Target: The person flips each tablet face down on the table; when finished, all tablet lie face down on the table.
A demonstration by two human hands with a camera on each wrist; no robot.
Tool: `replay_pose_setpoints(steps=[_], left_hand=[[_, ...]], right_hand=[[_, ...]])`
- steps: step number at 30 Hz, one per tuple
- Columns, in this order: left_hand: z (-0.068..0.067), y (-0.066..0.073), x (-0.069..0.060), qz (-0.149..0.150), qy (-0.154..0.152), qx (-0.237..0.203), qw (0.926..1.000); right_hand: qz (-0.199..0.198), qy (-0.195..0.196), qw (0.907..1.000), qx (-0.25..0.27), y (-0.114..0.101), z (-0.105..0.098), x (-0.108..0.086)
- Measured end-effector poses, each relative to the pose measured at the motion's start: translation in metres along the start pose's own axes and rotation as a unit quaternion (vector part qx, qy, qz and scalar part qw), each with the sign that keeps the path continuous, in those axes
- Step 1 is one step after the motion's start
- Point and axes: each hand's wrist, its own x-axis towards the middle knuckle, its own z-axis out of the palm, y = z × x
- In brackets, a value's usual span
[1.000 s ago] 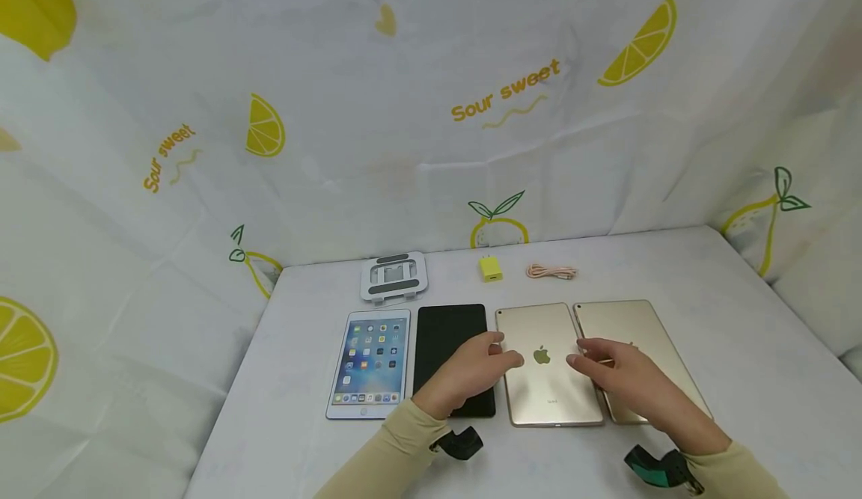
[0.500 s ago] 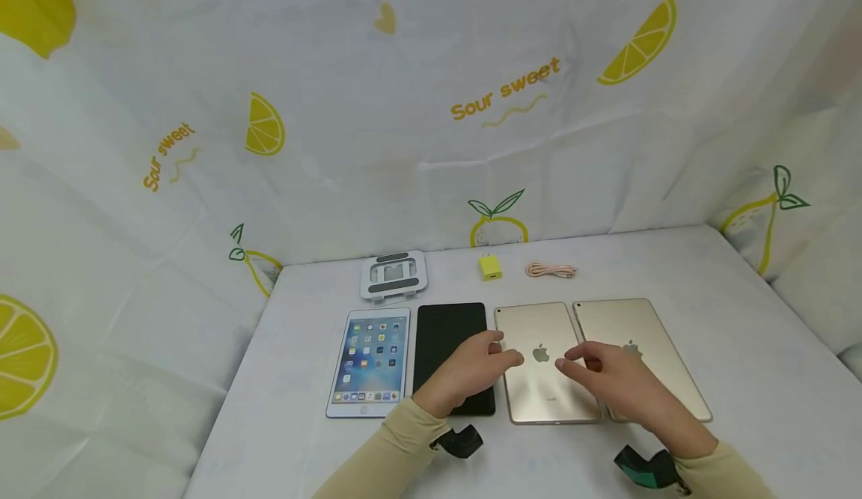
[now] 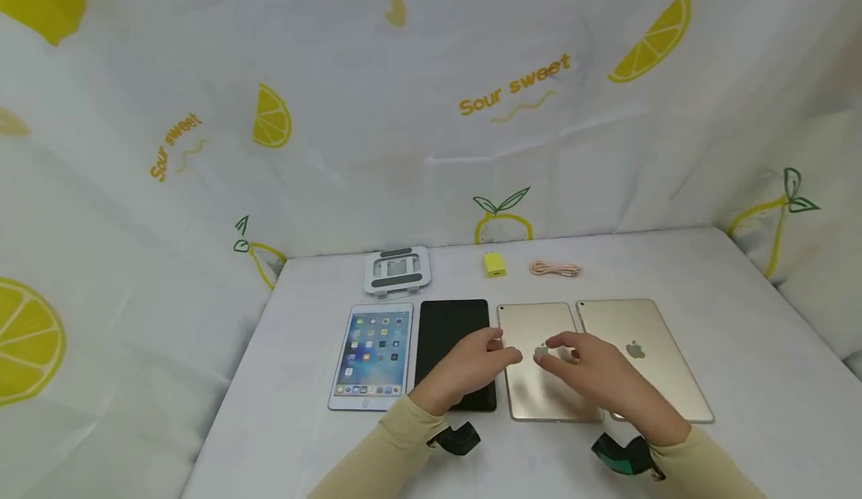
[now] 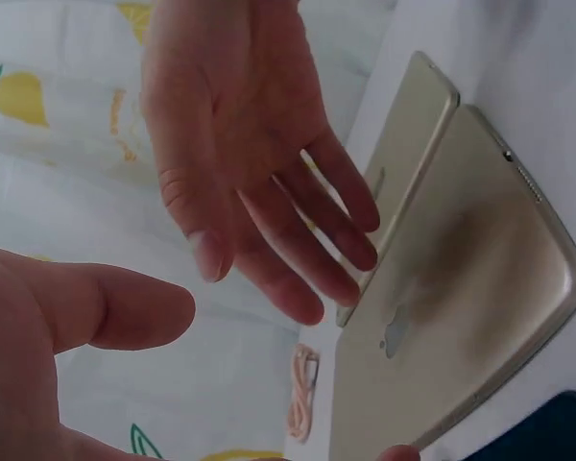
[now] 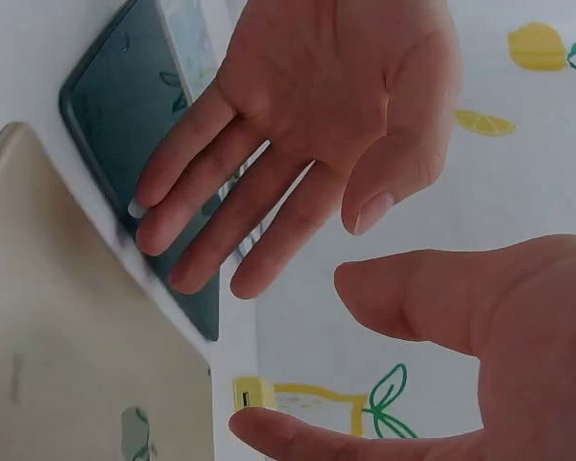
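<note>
Both bare hands hover over a row of tablets, holding nothing. In the head view my left hand (image 3: 468, 368) is over the black tablet (image 3: 453, 319), its fingertips reaching the left edge of a gold tablet (image 3: 545, 394) that lies back up. My right hand (image 3: 599, 372) is above that gold tablet, its fingers partly covering the apple logo. Further right lies a second gold tablet (image 3: 646, 327). At the row's left end is a white tablet (image 3: 372, 357) with a lit screen. The right wrist view shows the left hand (image 5: 317, 115) with extended fingers.
Along the back of the white table (image 3: 754, 334) lie a folded grey-and-white stand (image 3: 397, 280), a yellow charger plug (image 3: 494, 264) and a bundled pink cable (image 3: 554, 268). A lemon-print curtain (image 3: 337, 147) rises behind the table.
My right hand has moved left from the gap between the two gold tablets to above the nearer one's logo. The second logo is now uncovered. My left hand stays nearly still.
</note>
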Motion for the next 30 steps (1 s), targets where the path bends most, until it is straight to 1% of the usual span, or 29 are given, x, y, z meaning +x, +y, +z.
replay_pose_setpoints(steps=[3,5,8,11,15,19,24,30], left_hand=[[-0.012,-0.006,-0.009,0.007,0.02,0.008,0.9997],[-0.021,-0.012,-0.016,0.007,0.039,0.02,0.999],[-0.036,-0.022,-0.025,0.006,0.06,0.02,0.998],[-0.049,-0.03,-0.03,0.003,0.074,0.012,0.9972],[-0.062,-0.039,-0.034,0.0,0.088,0.011,0.9961],[-0.068,-0.042,-0.035,-0.006,0.088,0.016,0.996],[-0.07,-0.046,-0.035,-0.017,0.088,0.012,0.9959],[-0.072,-0.049,-0.032,-0.02,0.085,0.004,0.9961]], right_hand=[[-0.012,-0.006,0.9998,0.017,-0.02,0.006,0.008],[-0.021,-0.012,0.9993,0.028,-0.033,0.011,0.014],[-0.031,-0.025,0.9982,0.045,-0.05,0.02,0.02],[-0.035,-0.03,0.9979,0.045,-0.065,0.031,0.027],[-0.038,-0.031,0.9985,0.026,-0.08,0.047,0.035],[-0.034,-0.032,0.9987,0.02,-0.085,0.057,0.039],[-0.033,-0.037,0.9986,0.018,-0.081,0.066,0.041],[-0.036,-0.039,0.9985,0.014,-0.08,0.069,0.044]])
